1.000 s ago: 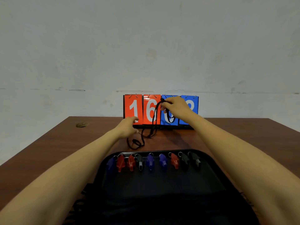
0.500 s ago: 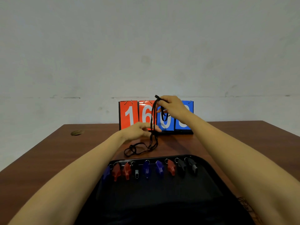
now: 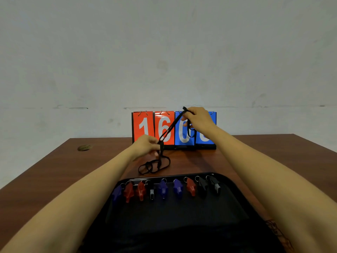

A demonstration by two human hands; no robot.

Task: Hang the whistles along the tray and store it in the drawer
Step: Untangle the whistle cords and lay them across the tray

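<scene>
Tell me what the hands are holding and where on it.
The black cords: the right hand pinches their upper end, the left hand grips them lower down, above the loops on the table.

scoreboard point(image 3: 176, 133) | red cards point(image 3: 144, 126): 1, 6 | blue cards point(image 3: 184, 132): 0, last digit partly hidden

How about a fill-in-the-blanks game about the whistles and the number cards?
The right hand holds the black cords up in front of the scoreboard's ____ cards.
The left hand pinches the cords at a ____ height than the right hand.
On the tray's far rim, ____ of the whistles are red.
The scoreboard's red cards show the number ____.
Missing words: blue; lower; three; 16.
</scene>
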